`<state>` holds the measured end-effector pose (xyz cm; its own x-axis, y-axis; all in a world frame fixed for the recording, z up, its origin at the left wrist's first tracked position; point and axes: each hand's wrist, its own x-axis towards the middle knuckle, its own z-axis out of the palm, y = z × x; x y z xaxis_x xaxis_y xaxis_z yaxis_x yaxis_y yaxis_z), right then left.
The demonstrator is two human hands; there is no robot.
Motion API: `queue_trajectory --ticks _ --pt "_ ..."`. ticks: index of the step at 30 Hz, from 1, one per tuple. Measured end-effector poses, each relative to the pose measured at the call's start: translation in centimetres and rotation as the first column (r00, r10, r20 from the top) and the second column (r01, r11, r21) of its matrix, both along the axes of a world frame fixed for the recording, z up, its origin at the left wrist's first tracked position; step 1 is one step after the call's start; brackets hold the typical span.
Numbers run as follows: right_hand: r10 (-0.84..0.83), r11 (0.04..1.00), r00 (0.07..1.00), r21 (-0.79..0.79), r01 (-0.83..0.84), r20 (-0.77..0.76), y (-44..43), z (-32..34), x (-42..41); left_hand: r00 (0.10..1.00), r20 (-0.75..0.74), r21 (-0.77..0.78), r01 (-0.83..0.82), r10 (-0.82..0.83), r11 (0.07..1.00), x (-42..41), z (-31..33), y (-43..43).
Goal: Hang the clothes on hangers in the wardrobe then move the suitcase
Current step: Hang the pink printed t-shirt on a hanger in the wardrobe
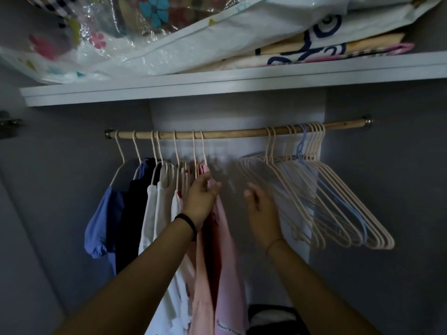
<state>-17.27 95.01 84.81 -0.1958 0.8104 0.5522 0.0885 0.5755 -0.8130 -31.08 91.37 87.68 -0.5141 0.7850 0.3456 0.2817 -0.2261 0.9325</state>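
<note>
Head view | step: hanging clothes; pink garment (227, 286) hangs on rod (232, 132) | left hand (202, 194) grips its shoulder | right hand (261, 209) loose, empty, blurred, beside empty hangers (326, 189) | next: probably release, fetch another garment; suitcase unseen

— Where is the left hand (202, 197)?
— Below the rail (237, 131), left of its middle. The arm reaches up, a dark band (187, 222) on the wrist, with thumb and fingers curled on the pink garment (225, 274) at its shoulder.
— And the right hand (262, 213)?
— Below the rail too, just right of its middle. It is blurred, fingers loose, with a thin bracelet (274, 243) on the wrist.
</note>
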Motion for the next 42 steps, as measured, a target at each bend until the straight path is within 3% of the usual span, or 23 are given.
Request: queue_trajectory --ticks 3,7,11,17,24,30,37,42 --pt "-0.166 0.981 0.986 0.101 0.168 -0.031 2.5 2.1 3.6 0.999 -0.041 0.082 0.037 -0.034 0.996 2.1 0.7 0.4" --pt "-0.204 0.979 0.978 0.005 0.204 0.033 4.8 1.8 7.0 0.986 -0.088 0.057 0.144 -0.138 0.988 5.6 1.2 1.5" --pt "-0.109 0.994 0.994 0.014 0.109 -0.022 2.8 0.1 7.7 0.987 -0.101 0.109 0.137 -0.126 0.985 7.2 0.3 0.6" --pt "0.171 0.985 0.984 0.023 -0.170 -0.044 -3.0 -1.6 4.6 0.977 -0.208 0.109 0.064 -0.041 0.992 6.9 -3.1 -6.9" --pt "0.405 0.913 0.914 -0.042 -0.406 -0.015 -10.9 -3.2 0.0 0.964 -0.226 -0.033 -0.150 0.139 0.988 5.5 -6.8 -20.5" --pt "0.522 0.852 0.844 -0.032 -0.522 0.122 -22.8 -5.5 -2.7 0.940 -0.236 -0.105 -0.278 0.248 0.955 6.8 -9.3 -35.0" --pt "0.724 0.684 0.652 -0.110 -0.722 0.226 -42.6 -10.3 -2.8 0.865 -0.350 -0.271 -0.461 0.359 0.845 8.8 -14.2 -56.5" --pt "0.832 0.522 0.454 -0.169 -0.836 0.320 -54.9 -14.6 -2.6 0.854 -0.197 -0.383 -0.518 0.481 0.765 11.7 -18.3 -70.1"
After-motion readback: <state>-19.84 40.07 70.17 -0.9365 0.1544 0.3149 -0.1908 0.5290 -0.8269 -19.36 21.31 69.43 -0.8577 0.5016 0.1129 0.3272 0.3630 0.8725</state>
